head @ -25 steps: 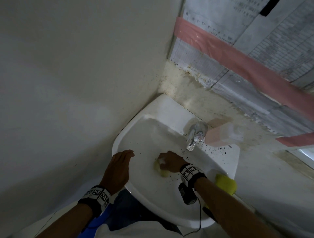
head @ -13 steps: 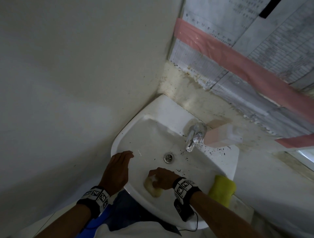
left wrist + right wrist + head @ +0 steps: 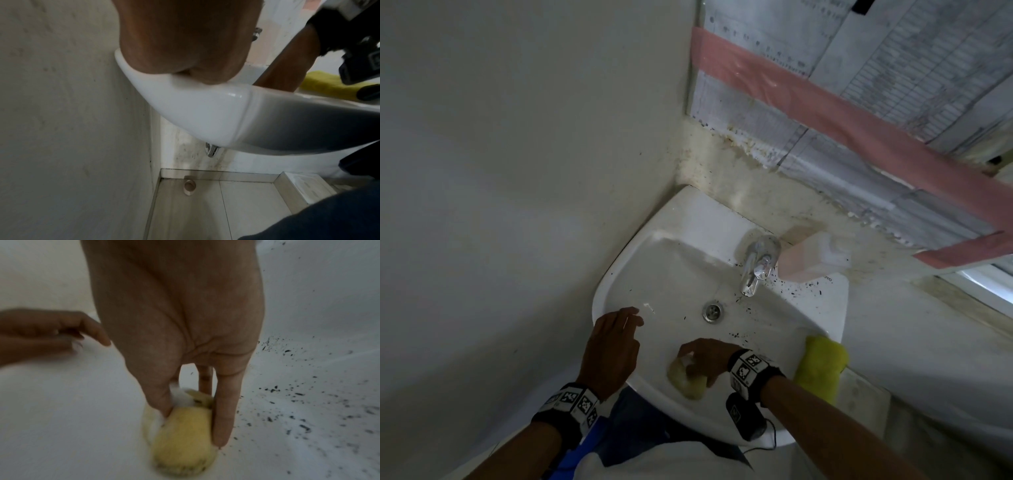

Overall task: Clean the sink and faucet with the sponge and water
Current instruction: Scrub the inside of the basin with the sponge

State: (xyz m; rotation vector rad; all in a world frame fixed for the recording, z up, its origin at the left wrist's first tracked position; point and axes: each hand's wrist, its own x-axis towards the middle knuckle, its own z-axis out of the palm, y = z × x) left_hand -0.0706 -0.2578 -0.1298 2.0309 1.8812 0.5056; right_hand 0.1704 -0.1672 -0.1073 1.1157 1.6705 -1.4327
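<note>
Right hand grips sponge in basin; left hand rests open on rim.

My right hand (image 3: 705, 356) pinches the pale yellow sponge (image 3: 183, 443) between thumb and fingers, pressing it on the near wall of the sink (image 3: 688, 219). The sponge's long axis runs along my fingers, beyond their tips. My left hand (image 3: 613, 346) lies loosely open on the left rim, beside it. The faucet (image 3: 755, 267) stands beyond the drain (image 3: 712, 311), spout toward me.

Both bare forearms end in black wristbands (image 3: 566, 409) carrying white blocks printed with black square codes. Under the right wristband (image 3: 751, 371) hangs a black camera (image 3: 744, 419) trailing a thin cable, lower middle of the frame.
</note>
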